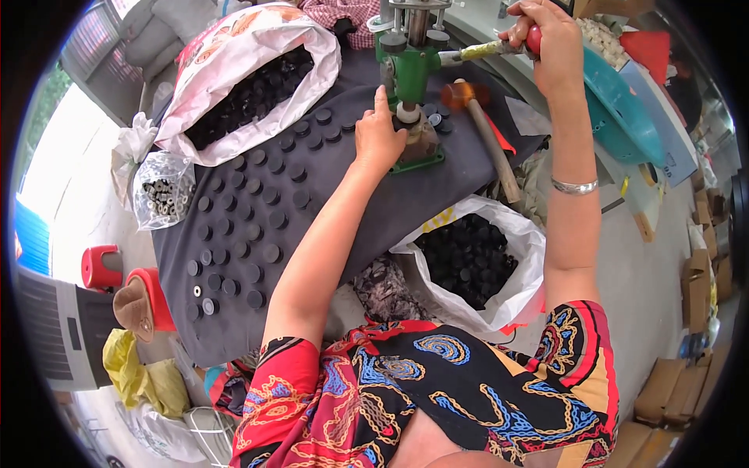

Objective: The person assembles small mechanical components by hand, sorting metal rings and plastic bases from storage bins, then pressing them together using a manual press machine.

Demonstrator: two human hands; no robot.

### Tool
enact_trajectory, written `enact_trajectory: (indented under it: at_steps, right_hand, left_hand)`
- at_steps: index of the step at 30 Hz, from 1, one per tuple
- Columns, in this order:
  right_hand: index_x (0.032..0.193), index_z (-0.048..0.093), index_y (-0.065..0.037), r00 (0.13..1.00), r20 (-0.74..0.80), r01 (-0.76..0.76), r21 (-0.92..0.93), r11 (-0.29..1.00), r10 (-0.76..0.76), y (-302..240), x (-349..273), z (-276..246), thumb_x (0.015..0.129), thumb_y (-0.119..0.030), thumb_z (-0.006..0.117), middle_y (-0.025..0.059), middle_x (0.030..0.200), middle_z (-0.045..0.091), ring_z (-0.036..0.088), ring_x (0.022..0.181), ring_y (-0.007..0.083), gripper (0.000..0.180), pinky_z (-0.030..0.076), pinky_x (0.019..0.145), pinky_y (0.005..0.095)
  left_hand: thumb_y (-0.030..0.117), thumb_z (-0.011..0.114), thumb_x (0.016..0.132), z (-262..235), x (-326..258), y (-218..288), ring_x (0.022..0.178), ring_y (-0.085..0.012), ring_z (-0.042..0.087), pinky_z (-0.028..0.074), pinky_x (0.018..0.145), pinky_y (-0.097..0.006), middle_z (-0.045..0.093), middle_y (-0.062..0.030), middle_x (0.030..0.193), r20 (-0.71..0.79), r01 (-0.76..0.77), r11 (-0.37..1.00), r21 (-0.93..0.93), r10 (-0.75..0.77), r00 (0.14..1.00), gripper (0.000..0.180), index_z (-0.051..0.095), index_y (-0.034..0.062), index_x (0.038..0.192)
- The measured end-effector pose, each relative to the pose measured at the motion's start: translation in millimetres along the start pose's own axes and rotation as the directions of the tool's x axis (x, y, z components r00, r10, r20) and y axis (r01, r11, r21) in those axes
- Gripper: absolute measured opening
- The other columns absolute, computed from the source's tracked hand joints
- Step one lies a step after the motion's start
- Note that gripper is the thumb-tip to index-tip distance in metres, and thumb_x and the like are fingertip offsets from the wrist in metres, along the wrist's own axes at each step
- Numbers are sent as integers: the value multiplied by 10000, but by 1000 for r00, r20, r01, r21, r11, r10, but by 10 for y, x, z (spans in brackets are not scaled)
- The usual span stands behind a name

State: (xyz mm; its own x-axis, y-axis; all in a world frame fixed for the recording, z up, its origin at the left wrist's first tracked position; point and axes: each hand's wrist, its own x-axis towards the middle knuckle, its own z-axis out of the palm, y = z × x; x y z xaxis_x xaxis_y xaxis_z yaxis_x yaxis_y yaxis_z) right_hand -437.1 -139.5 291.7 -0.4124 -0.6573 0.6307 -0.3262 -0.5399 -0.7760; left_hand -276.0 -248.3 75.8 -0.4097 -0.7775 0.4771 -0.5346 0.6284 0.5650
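A green hand press (413, 74) stands at the far edge of the dark cloth. My right hand (546, 39) is closed round the red-knobbed end of its lever (480, 51), out to the right. My left hand (380, 136) is just left of the press's lower part, index finger stretched out and the others partly curled; nothing shows in it. A white round piece (407, 115) sits under the ram. Black round caps (270, 195) are spread in loose rows over the cloth left of my left forearm. A few more caps (442, 123) lie right of the press.
A large white sack (324, 58) of black caps stands back left, beside a clear bag (164, 191) of small rings. Another white bag (530, 242) of black caps is near me. A mallet (491, 144) lies right of the press, by a teal basin (616, 109). Red stools (101, 267) stand left.
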Motion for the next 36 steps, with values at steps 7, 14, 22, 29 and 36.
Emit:
enact_trajectory:
  at_steps: [7, 14, 22, 29, 36]
  right_hand:
    - [710, 567, 1, 999, -33, 0, 49, 999, 1, 7, -15, -40, 831, -127, 493, 55, 470, 482, 465, 384, 138, 191, 425, 412, 268]
    - [822, 580, 43, 999, 42, 30, 37, 999, -31, 136, -79, -150, 882, -101, 478, 58, 567, 487, 499, 550, 146, 187, 519, 710, 344]
    - [836, 560, 40, 946, -24, 324, 128, 937, -324, 868, -1242, -286, 886, -26, 471, 67, 619, 523, 535, 606, 146, 121, 493, 739, 330]
    - [833, 564, 42, 945, -49, 325, 65, 943, -322, 858, -1232, -275, 896, 11, 479, 58, 648, 532, 517, 620, 121, 109, 488, 781, 315]
    - [807, 591, 51, 993, 31, 116, 28, 993, -117, 372, -538, -296, 882, -51, 497, 42, 580, 520, 512, 558, 103, 157, 510, 705, 279]
  left_hand:
    - [118, 781, 610, 171, 48, 64, 935, -302, 656, 499, 832, -350, 676, -156, 1026, -26, 119, 948, -296, -132, 991, 975, 241, 6, 1415]
    - [139, 762, 624, 210, 33, 60, 935, -303, 649, 500, 812, -371, 674, -145, 1037, 22, 136, 919, -370, -138, 990, 975, 210, -29, 1411]
    - [29, 630, 663, -78, -93, -169, 965, -314, 640, 481, 880, -379, 643, -162, 1106, -143, -3, 927, -375, -55, 988, 823, 273, 0, 1404]
    - [137, 585, 677, -1046, -313, -838, 870, -287, 662, 506, 796, -374, 692, -130, 895, -180, 176, 984, 21, -170, 969, 330, 697, 83, 983]
    - [205, 670, 689, -1105, -588, -779, 951, -306, 634, 507, 812, -405, 672, -153, 958, 166, 226, 895, 384, -307, 937, 297, 691, 72, 954]
